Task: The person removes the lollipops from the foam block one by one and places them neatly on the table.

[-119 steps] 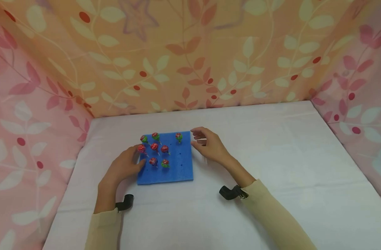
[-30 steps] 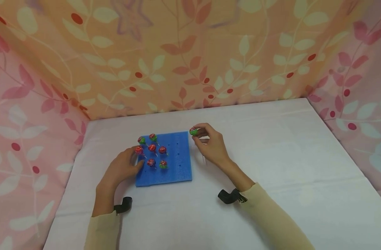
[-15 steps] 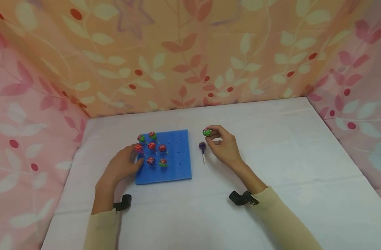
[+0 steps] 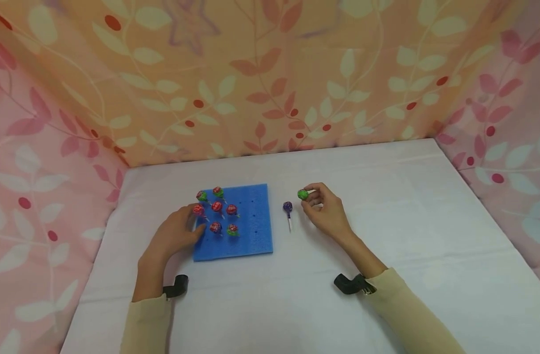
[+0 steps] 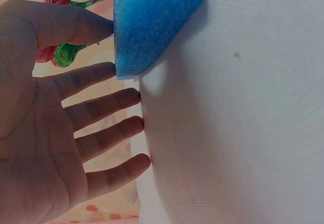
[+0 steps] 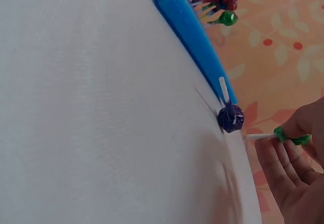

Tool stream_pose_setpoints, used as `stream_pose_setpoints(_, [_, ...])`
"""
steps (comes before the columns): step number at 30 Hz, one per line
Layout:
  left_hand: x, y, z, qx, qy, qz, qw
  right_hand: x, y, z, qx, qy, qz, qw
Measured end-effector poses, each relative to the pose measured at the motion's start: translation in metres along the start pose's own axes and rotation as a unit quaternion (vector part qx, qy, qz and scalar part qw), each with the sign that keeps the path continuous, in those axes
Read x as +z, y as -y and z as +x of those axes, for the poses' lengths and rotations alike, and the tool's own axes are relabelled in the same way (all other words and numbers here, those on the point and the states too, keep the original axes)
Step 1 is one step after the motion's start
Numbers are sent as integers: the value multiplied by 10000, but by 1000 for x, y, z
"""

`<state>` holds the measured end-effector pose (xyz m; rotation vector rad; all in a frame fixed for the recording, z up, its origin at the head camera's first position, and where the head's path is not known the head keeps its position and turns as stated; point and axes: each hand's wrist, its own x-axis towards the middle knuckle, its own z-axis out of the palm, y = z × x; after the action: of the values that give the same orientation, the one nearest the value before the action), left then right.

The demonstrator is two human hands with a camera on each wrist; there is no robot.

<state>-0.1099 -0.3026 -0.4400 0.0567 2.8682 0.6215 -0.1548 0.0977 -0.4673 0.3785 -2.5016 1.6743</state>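
In the head view, a blue foam board (image 4: 252, 241) lies on the table with several wrapped lollipops stuck upright in its holes, among them a red one (image 4: 217, 206). My left hand (image 4: 174, 233) rests at the board's left edge; in the left wrist view its thumb and index fingertip touch the board and the fingers are fairly straight. Right of the board, my right hand (image 4: 327, 211) pinches a green-wrapped lollipop (image 4: 303, 194) between thumb and fingers, and its white stick shows in the right wrist view. Between that hand and the board lies a purple lollipop (image 4: 287, 207) on the table.
A white cloth (image 4: 411, 211) covers the table. Patterned fabric (image 4: 270, 78) stands along the back and both sides. Small holes show in the right part of the board. A black wrist mount (image 4: 349, 284) sits on each forearm.
The right hand took the green lollipop from the board's upper right and moved right with it. The purple lollipop came into view on the table. The left hand stayed at the board.
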Motion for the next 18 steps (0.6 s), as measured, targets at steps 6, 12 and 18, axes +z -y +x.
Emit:
stream_pose_setpoints(6, [-2, -2, 1, -52, 42, 28, 10000, -1, -6, -1, 97, 53, -468, 9988])
stream_pose_setpoints(12, [-3, -3, 1, -62, 70, -20, 10000, 0, -11, -2, 336, 221, -650, 9971])
stream_pose_setpoints(18, [-2, -2, 0, -36, 73, -19, 10000, 2, -13, -1, 514, 363, -654, 9959])
